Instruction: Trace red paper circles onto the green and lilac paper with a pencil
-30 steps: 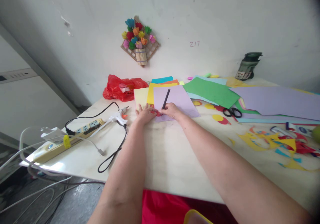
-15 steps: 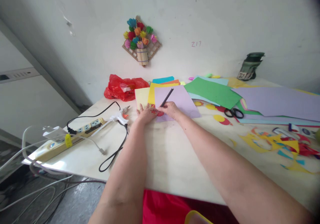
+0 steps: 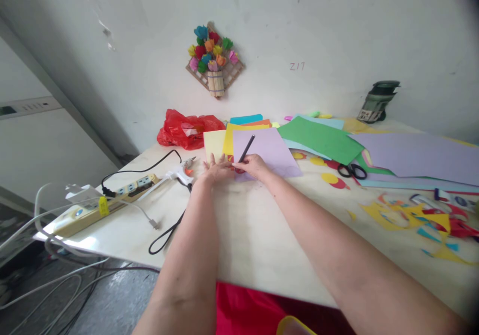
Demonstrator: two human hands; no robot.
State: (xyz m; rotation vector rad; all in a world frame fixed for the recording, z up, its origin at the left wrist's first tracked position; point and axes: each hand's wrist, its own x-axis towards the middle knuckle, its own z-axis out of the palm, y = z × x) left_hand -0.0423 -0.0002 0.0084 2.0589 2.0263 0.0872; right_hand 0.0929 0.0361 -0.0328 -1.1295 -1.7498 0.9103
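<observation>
My right hand (image 3: pixel 254 165) is closed round a dark pen (image 3: pixel 247 147), whose lower end points at a small red paper piece (image 3: pixel 240 171) on the purple sheet (image 3: pixel 262 143). My left hand (image 3: pixel 217 169) lies flat with its fingers spread, pressing on the papers just left of the pen. Under and behind it are a cream sheet (image 3: pixel 213 143) and a yellow sheet (image 3: pixel 229 143). Faint curved pencil-like lines show on the purple sheet at its lower right. My fingers partly cover the red piece.
A glue gun (image 3: pixel 183 173) and a power strip (image 3: pixel 108 205) with cables lie at left. Behind is a red plastic bag (image 3: pixel 183 129). To the right are a green sheet (image 3: pixel 318 138), black-handled scissors (image 3: pixel 352 171), paper circles (image 3: pixel 331 179), yellow scraps (image 3: pixel 385 216) and a bottle (image 3: pixel 377 103).
The pen has tilted and shifted slightly left and down with my right hand. My left hand stays spread on the paper. The whole view has moved slightly.
</observation>
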